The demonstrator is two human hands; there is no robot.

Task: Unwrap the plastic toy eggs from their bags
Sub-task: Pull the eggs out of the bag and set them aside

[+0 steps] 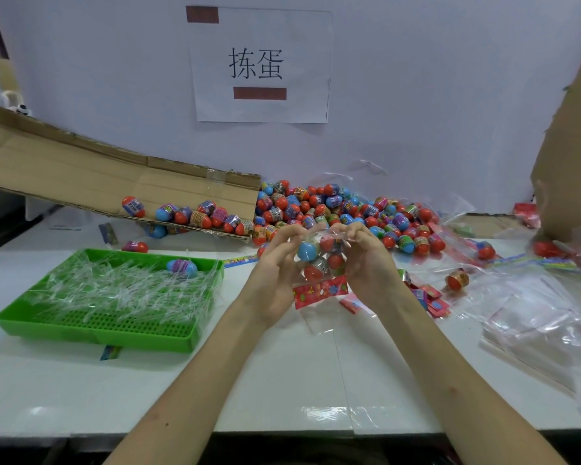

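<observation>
I hold a clear plastic bag of toy eggs [320,260] above the white table, between both hands. It holds several eggs, blue and red, and a red printed header card [320,291] hangs at its lower end. My left hand [275,273] grips the bag's left side with the fingers curled over its top. My right hand [366,263] pinches the top edge on the right. A big pile of loose eggs [342,213] lies just behind my hands.
A green tray [98,327] full of clear plastic strips, with one egg in it, sits at the left. A flattened cardboard box [81,176] with several eggs leans behind it. Empty clear bags [534,317] and red cards lie at the right, below a cardboard flap [571,156].
</observation>
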